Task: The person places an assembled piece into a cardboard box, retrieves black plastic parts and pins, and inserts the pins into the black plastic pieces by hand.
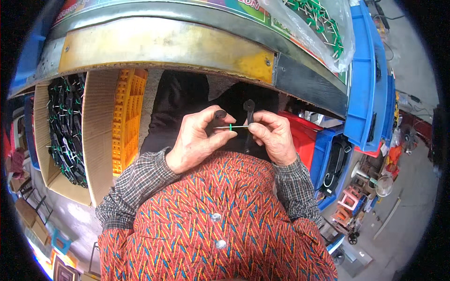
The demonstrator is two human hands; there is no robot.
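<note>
In front of my lap, my left hand is closed, its thumb and forefinger pinched around a black part with a rounded end. Level with it, my right hand grips a slim black part with a holed round end that points up. Between the two hands runs a thin metal pin with a small green collar. The pin's right end meets the black part at my right fingertips. Its left end lies by my left fingers; whether it enters the left part is hidden.
A metal-edged table stands ahead, bearing a clear bag of green-headed metal pins. At left are a cardboard box full of black parts and an orange crate. Blue bins and a red container stand at right.
</note>
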